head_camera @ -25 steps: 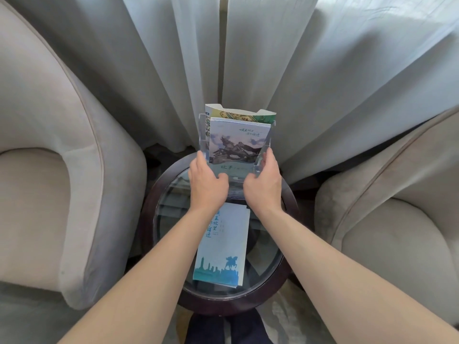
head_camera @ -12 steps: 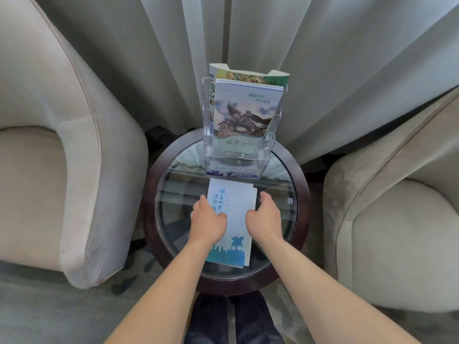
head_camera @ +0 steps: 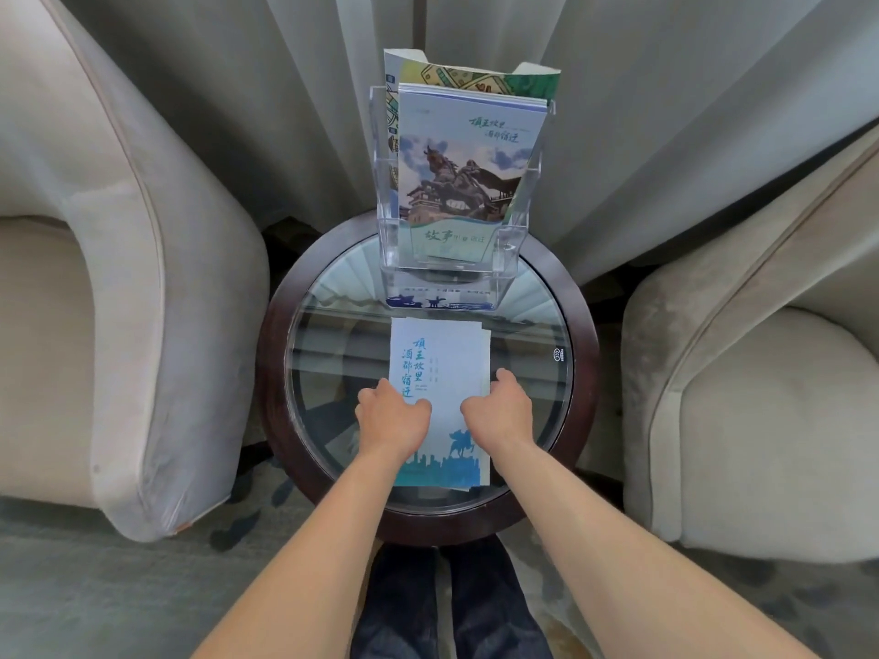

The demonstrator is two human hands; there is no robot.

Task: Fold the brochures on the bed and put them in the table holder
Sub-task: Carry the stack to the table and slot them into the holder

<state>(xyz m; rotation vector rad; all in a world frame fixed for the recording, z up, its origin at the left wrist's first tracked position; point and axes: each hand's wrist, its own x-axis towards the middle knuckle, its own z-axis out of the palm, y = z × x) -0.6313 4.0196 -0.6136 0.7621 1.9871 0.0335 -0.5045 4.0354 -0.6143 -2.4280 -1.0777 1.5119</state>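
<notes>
1. Two hands on one item — the left hand [head_camera: 394, 417] and the right hand [head_camera: 497, 407] rest with curled fingers on either side of a folded blue-and-white brochure [head_camera: 440, 373], at its left and right long edges. They appear to be pinching or pressing those edges; whether the fingertips have got under the paper cannot be told.
2. Location: the brochure lies flat on the glass top of the round table [head_camera: 578, 420], just in front of the clear holder [head_camera: 518, 240], which stands at the table's far side with other brochures already upright in it.
3. Orientation: long axis runs away from the person, toward the holder. The title end points to the holder; the blue skyline end points back to the person. Printed face up.
4. Condition: layered edges show at the top right corner, so the folded panels are not quite flush.
5. Risk — slip: thin paper flat on smooth glass gives little to catch, so it may slide instead of lifting.
6. Risk — fanning: with loose panels, an uneven pinch may let the fold spring open on the way up.
7. Risk — jam or knock: the holder looks light and already well filled; a corner catching its front lip could crumple the brochure or push the holder back toward the curtain [head_camera: 666, 111].
</notes>
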